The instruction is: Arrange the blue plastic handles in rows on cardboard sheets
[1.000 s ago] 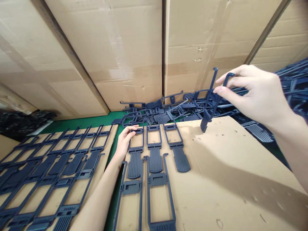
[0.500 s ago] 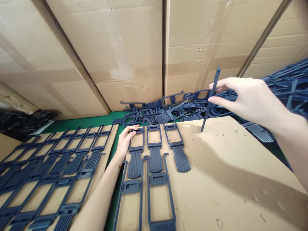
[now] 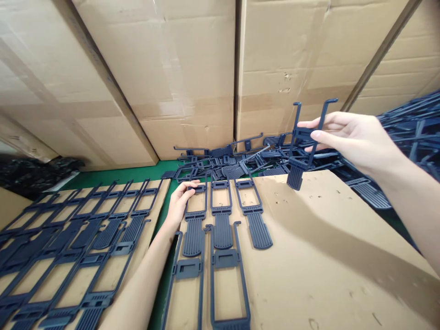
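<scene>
My right hand [image 3: 354,137] holds up a dark blue hooked plastic frame [image 3: 304,133], pinched at its side and crossbar. Two hooked prongs point up, and the ribbed tongue hangs down just over the far edge of a cardboard sheet [image 3: 326,256]. At the sheet's far left edge, my left hand [image 3: 180,199] has its fingers curled at the top of a flat-lying plastic frame [image 3: 195,233]. Alongside lie two matching frames, a middle one [image 3: 222,229] and a right one [image 3: 258,227]. Nearer to me are two more frames, hooks pointing away.
Rows of like frames cover another cardboard sheet [image 3: 125,256] on the left. A loose heap of frames [image 3: 227,160] lies behind on the green surface [image 3: 117,172], with a larger pile [image 3: 422,128] at right. Tall cardboard boxes [image 3: 185,68] stand along the back.
My right hand has turned its frame from edge-on to show both prongs and the ribbed tongue. My left hand stays in place.
</scene>
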Demonstrator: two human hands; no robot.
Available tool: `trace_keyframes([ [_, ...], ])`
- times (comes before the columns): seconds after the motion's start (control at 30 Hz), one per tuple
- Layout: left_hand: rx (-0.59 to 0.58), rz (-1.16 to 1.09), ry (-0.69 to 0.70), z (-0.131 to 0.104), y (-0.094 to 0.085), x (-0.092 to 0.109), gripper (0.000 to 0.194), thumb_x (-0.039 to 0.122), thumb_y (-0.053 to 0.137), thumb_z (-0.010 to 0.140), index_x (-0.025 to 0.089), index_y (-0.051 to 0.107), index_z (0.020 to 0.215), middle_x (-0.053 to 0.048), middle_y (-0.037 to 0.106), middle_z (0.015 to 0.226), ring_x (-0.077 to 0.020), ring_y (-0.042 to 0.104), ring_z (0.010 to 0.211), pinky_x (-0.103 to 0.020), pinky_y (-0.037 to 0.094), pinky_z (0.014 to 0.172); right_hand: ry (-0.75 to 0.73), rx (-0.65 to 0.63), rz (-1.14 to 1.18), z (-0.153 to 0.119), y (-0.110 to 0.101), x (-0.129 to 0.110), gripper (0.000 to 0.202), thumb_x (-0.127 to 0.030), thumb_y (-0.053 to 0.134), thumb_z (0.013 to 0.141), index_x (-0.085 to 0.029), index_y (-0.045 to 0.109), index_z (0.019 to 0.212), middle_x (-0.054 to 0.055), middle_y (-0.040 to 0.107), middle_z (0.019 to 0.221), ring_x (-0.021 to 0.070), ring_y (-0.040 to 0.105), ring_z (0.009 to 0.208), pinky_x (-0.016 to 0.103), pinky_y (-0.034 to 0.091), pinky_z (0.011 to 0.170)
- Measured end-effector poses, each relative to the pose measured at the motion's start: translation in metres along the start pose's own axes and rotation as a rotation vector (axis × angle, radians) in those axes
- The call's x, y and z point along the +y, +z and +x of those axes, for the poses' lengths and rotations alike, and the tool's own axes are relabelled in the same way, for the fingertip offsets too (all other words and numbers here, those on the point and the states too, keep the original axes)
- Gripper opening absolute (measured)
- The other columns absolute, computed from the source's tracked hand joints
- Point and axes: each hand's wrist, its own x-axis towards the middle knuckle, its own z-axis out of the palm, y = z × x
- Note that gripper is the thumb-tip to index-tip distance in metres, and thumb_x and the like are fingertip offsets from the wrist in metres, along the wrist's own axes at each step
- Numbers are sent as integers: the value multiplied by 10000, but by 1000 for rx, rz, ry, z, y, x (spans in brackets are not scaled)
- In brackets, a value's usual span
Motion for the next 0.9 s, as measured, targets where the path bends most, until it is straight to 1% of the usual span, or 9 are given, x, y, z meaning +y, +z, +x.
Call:
trace_keyframes([
  [0.1,0,-5,5,-1,-1,-1,192,352,661,711,194,626,815,-105,653,1198,-314,565,1166,-455,361,1044,104,50,202,2,2,2,229,-224,734,746,-153,691,959,106,710,1111,209,696,917,329,634,739],
  [0.2,-1,5,17,-2,-1,0,197,359,656,720,194,627,824,-107,654,1197,-313,558,1179,-453,354,1050,197,104,274,3,4,6,229,-190,747,724,-151,696,945,117,725,1048,229,705,917,326,641,723],
  [0.3,-3,12,24,-3,-2,-2,209,377,647,729,193,628,828,-111,654,1199,-312,561,1179,-445,366,1040,272,71,287,4,5,9,214,-186,733,737,-147,705,945,131,727,1028,238,707,910,317,641,705],
  [0.47,-15,9,30,-2,-3,-5,203,369,642,734,193,624,835,-113,650,1201,-307,561,1177,-437,366,1038,366,-40,311,2,8,8,229,-203,744,725,-162,679,940,123,732,984,232,709,865,326,635,691],
  [0.57,-13,32,43,-3,-3,-4,192,358,635,737,193,622,834,-102,656,1182,-304,553,1184,-439,344,1056,425,-154,290,-1,12,2,239,-238,754,724,-171,654,930,113,723,1001,223,699,879,346,619,750],
  [0.67,-12,43,45,-4,-2,-1,176,345,625,739,194,618,829,-92,657,1175,-303,555,1177,-442,343,1057,439,-341,183,-7,19,-6,287,-392,757,735,-168,669,892,100,698,1036,214,686,853,376,590,806],
  [0.77,-18,40,60,-4,-1,-2,162,336,615,743,194,619,821,-89,665,1153,-305,558,1173,-448,344,1056,327,-516,-18,-16,28,-17,382,-540,723,730,-181,685,855,74,692,982,225,664,845,391,553,817],
  [0.83,-15,40,71,-3,-1,-3,156,331,614,741,194,622,816,-89,670,1138,-305,557,1175,-451,337,1061,206,-622,-137,-23,33,-27,399,-577,676,761,-192,686,865,57,693,928,226,643,871,367,520,817],
  [0.9,-13,38,79,-2,-1,-5,157,326,614,739,192,628,820,-91,671,1135,-301,560,1172,-450,335,1063,119,-710,-205,-30,36,-39,390,-574,637,799,-195,680,879,48,694,906,219,628,866,343,496,793],
])
